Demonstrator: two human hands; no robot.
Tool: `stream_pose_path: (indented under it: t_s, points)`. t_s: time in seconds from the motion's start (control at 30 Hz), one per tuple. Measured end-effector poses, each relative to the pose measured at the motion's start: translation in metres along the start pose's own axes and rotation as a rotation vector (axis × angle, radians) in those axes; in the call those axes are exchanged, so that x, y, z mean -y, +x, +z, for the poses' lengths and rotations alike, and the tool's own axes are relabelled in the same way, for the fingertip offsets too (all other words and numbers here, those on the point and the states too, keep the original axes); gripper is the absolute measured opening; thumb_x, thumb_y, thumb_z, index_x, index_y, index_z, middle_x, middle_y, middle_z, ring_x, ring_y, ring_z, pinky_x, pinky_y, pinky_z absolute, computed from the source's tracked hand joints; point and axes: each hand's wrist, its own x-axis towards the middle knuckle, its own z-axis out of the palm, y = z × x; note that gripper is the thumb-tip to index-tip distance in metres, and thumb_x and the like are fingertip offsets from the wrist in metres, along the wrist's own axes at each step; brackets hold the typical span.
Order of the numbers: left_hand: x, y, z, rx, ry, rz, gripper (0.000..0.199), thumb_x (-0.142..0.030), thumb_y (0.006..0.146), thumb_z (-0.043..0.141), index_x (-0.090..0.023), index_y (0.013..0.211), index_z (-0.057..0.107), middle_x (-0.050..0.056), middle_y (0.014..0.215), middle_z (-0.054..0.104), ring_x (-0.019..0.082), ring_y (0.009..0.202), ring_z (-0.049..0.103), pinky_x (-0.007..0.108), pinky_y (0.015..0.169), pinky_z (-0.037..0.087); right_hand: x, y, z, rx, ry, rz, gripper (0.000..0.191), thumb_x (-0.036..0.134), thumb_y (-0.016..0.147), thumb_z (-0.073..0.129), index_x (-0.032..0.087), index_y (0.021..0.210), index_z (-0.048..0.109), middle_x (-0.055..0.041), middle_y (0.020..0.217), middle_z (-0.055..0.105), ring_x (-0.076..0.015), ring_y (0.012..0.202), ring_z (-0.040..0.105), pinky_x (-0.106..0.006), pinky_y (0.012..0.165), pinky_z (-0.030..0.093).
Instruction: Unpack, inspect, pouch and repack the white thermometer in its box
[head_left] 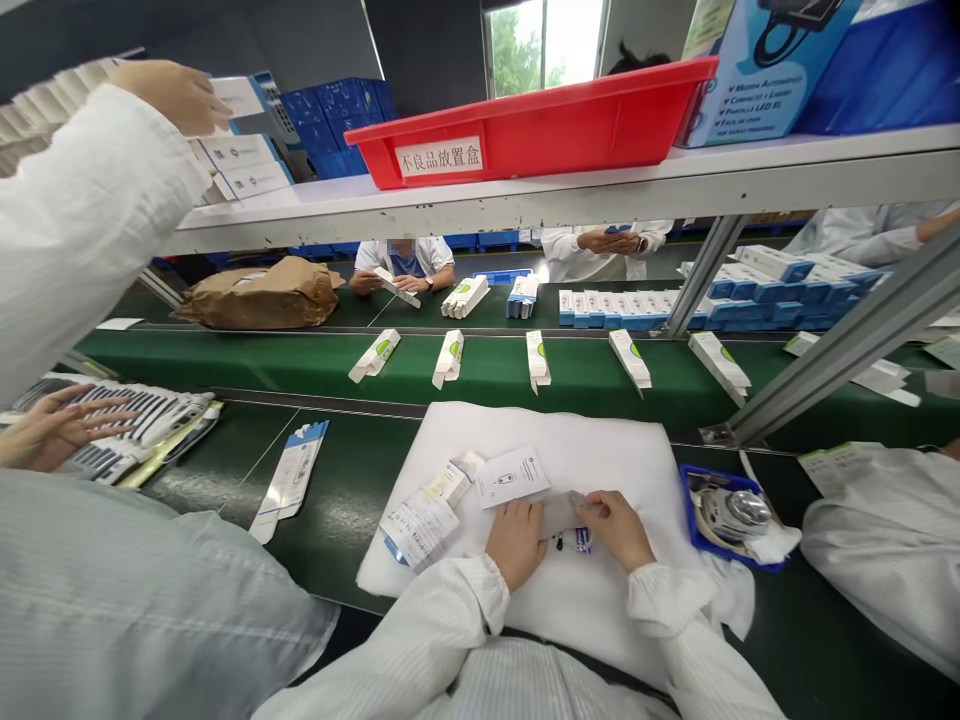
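Observation:
My left hand [517, 542] presses its fingers on the left end of a small translucent plastic bag [556, 513]. At the bag's other end, the fingers of my right hand [619, 528] pinch its edge. Just below the bag lies a small blue, white and red item [583, 540], partly covered, with a tiny dark piece beside it. A white leaflet [514, 476] printed with a device drawing lies above my left hand. Left of it are an open slim carton [456, 482] and a paper slip with writing [421, 528]. All rest on a white foam pad [630, 450].
A blue basket [697, 535] holding a device stands right of the pad. Slim cartons [536, 358] lie spaced along the green belt [487, 375]. A red bin [540, 130] sits on the overhead shelf. Co-workers flank me; the left one's arm [97, 200] reaches to stacked boxes.

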Motion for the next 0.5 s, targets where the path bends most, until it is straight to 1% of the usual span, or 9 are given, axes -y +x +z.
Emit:
stream_pose_path:
  t_s: [0.07,0.17,0.23,0.3,0.33,0.4,0.43,0.47,0.5]
  points:
    - [0.004,0.001,-0.005,-0.007,-0.032,0.003,0.036,-0.027,0.081,0.053,-0.012,0.113,0.053,0.013,0.113,0.056,0.029,0.108,0.05,0.041,0.093,0.041,0.01,-0.006,-0.004,-0.017,0.021,-0.128,0.014,0.036,0.068,0.06,0.022,0.07,0.058,-0.0047,0.082,0.059,-0.0187,0.069,0.052,-0.034,0.071,0.045]
    - [0.005,-0.006,-0.019,0.029,-0.117,-0.004,0.028,-0.022,0.08,0.052,-0.014,0.106,0.053,0.01,0.112,0.058,0.025,0.105,0.053,0.036,0.091,0.042,0.03,-0.021,-0.011,-0.095,0.062,-0.334,0.011,0.031,0.075,0.057,0.023,0.07,0.054,-0.0029,0.08,0.059,-0.0158,0.065,0.047,-0.031,0.067,0.043]
    - [0.004,-0.014,-0.03,0.069,-0.179,-0.033,0.027,-0.021,0.079,0.05,-0.015,0.105,0.05,0.009,0.107,0.061,0.024,0.1,0.057,0.034,0.084,0.045,0.043,-0.032,-0.015,-0.155,0.113,-0.393,0.011,0.031,0.079,0.056,0.022,0.073,0.053,-0.0026,0.083,0.06,-0.0135,0.06,0.044,-0.029,0.063,0.041]
    - [0.002,-0.024,-0.04,0.07,-0.233,-0.075,0.027,-0.021,0.079,0.049,-0.016,0.105,0.048,0.008,0.104,0.062,0.025,0.098,0.059,0.033,0.076,0.046,0.054,-0.043,-0.017,-0.175,0.177,-0.373,0.014,0.034,0.081,0.057,0.022,0.076,0.054,-0.002,0.082,0.059,-0.0115,0.055,0.04,-0.027,0.058,0.039]
    - [0.002,-0.028,-0.044,0.055,-0.26,-0.096,0.027,-0.021,0.078,0.049,-0.017,0.105,0.048,0.009,0.104,0.063,0.026,0.099,0.06,0.033,0.075,0.046,0.059,-0.047,-0.016,-0.163,0.208,-0.34,0.016,0.037,0.081,0.057,0.022,0.076,0.054,-0.0004,0.076,0.057,-0.011,0.052,0.038,-0.026,0.055,0.037]
    - [0.001,-0.035,-0.049,0.029,-0.317,-0.139,0.027,-0.019,0.078,0.048,-0.017,0.105,0.047,0.008,0.102,0.064,0.026,0.098,0.061,0.033,0.073,0.045,0.067,-0.055,-0.016,-0.097,0.25,-0.255,0.022,0.043,0.08,0.058,0.022,0.075,0.053,0.0043,0.058,0.046,-0.0109,0.048,0.034,-0.025,0.049,0.034]
    - [0.002,-0.038,-0.051,0.021,-0.344,-0.158,0.026,-0.019,0.078,0.047,-0.018,0.104,0.047,0.008,0.1,0.065,0.026,0.096,0.062,0.032,0.073,0.045,0.071,-0.057,-0.016,-0.054,0.249,-0.216,0.024,0.045,0.08,0.057,0.022,0.074,0.053,0.0059,0.054,0.04,-0.011,0.047,0.033,-0.025,0.048,0.033]
    - [0.002,-0.041,-0.052,0.012,-0.37,-0.174,0.026,-0.02,0.078,0.047,-0.018,0.104,0.047,0.007,0.098,0.066,0.026,0.093,0.063,0.032,0.073,0.044,0.073,-0.059,-0.016,-0.008,0.235,-0.188,0.027,0.047,0.08,0.056,0.022,0.072,0.052,0.0062,0.052,0.038,-0.0113,0.047,0.034,-0.025,0.048,0.033]
    - [0.003,-0.044,-0.053,0.003,-0.393,-0.189,0.027,-0.02,0.077,0.047,-0.019,0.104,0.047,0.006,0.096,0.066,0.026,0.091,0.063,0.032,0.073,0.044,0.075,-0.061,-0.018,0.037,0.212,-0.171,0.029,0.049,0.081,0.053,0.022,0.071,0.053,0.0053,0.052,0.04,-0.0118,0.048,0.036,-0.025,0.05,0.035]
